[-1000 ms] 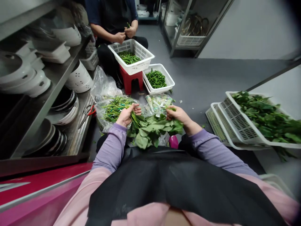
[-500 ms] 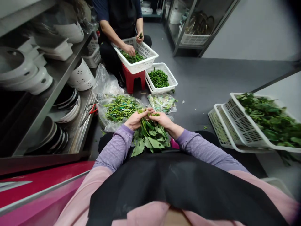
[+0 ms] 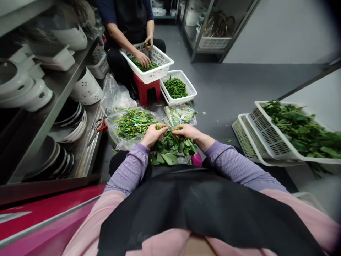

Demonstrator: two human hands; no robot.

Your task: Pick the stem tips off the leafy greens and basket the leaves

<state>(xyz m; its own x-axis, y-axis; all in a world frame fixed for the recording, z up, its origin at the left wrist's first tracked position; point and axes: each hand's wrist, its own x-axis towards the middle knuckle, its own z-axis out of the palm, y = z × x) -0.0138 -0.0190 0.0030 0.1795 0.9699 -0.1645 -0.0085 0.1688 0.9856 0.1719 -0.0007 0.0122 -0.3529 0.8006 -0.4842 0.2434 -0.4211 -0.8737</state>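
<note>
A bunch of leafy greens (image 3: 170, 149) lies across my lap, stems pointing away from me. My left hand (image 3: 153, 134) is closed round the stem ends on the left. Close beside it, my right hand (image 3: 186, 131) pinches the same stems, thumb and fingers pressed together. Just beyond my hands a clear plastic bag (image 3: 130, 124) lies open on the floor, full of cut green stems. A second, smaller bag of greens (image 3: 179, 114) sits to its right.
A white basket of picked leaves (image 3: 295, 131) rests on stacked trays at the right. Across from me a seated person sorts green pods in a white basket (image 3: 147, 65) on a red stool; another basket of pods (image 3: 177, 89) stands beside it. Steel shelves with dishes (image 3: 39, 92) and red-handled scissors (image 3: 97, 126) line the left.
My hands, first apart along the bunch, have come together at the stem ends. The leaves have gathered into a tighter bundle. The other person now reaches into their basket.
</note>
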